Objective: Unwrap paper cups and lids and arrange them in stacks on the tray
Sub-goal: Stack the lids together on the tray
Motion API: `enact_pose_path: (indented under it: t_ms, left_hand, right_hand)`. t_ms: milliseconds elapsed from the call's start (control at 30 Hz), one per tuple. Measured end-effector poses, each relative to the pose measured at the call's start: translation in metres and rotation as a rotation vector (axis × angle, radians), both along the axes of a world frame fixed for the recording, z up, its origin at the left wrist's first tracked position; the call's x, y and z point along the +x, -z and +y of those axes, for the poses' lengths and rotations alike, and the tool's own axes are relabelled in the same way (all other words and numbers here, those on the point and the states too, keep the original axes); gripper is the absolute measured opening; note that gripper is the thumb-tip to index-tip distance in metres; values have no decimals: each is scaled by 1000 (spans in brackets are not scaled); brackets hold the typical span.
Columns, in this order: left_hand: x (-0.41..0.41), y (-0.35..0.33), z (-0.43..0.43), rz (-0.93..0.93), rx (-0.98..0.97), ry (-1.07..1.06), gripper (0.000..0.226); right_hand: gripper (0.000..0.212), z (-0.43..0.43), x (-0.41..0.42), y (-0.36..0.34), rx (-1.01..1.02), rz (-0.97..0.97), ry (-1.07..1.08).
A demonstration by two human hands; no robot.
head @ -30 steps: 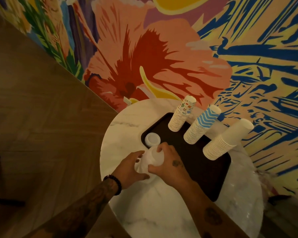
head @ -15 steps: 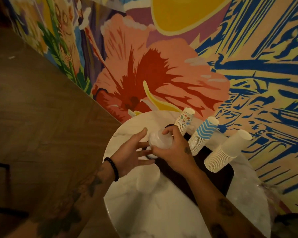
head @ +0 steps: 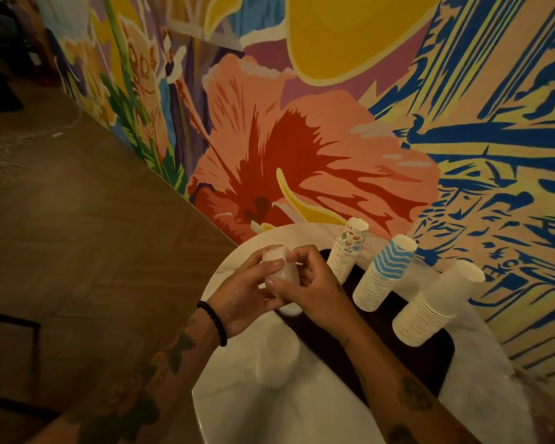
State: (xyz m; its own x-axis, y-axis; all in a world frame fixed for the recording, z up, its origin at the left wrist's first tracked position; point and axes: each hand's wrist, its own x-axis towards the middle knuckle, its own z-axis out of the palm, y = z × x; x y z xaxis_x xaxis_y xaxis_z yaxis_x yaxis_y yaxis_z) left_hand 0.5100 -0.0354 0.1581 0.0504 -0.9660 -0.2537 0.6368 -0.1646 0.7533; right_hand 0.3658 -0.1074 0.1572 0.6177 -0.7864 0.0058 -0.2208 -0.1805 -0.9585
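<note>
My left hand (head: 241, 294) and my right hand (head: 311, 283) together grip a short white stack of lids (head: 274, 259), held above the far left corner of the dark tray (head: 430, 360). Just below my hands, more white lids (head: 290, 310) show at that corner of the tray. On the tray stand three upside-down, leaning stacks of paper cups: a patterned stack (head: 346, 251), a blue wave stack (head: 383, 275) and a plain white stack (head: 430, 310).
The tray lies on a round white marble table (head: 285, 415) against a painted mural wall (head: 302, 139). A pale, clear wrapper or sleeve (head: 276, 360) lies on the table near my left wrist. Wooden floor (head: 77, 235) spreads to the left.
Both hands have lifted the lid stack off the table and carried it to the tray's far left corner. My view has tilted upward.
</note>
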Motion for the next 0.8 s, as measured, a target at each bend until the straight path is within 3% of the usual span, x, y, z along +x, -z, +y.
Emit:
enact_pose_path:
  t_ms: [133, 333, 533, 667, 800]
  left_hand:
    - [18, 12, -23, -47, 41, 54, 50]
    - [60, 33, -59, -31, 111, 178, 43]
    - [90, 52, -89, 10, 207, 251, 52]
    - [107, 73, -97, 15, 283, 242, 45]
    - [115, 97, -92, 53, 375, 198, 45]
  right_hand:
    - [52, -22, 2, 6, 56, 12, 31]
    - [67, -40, 22, 23, 144, -36, 133]
    - [57, -53, 39, 38, 201, -78, 352]
    - [60, -74, 31, 58, 103, 169, 434]
    - [69, -83, 27, 97, 17, 469, 341]
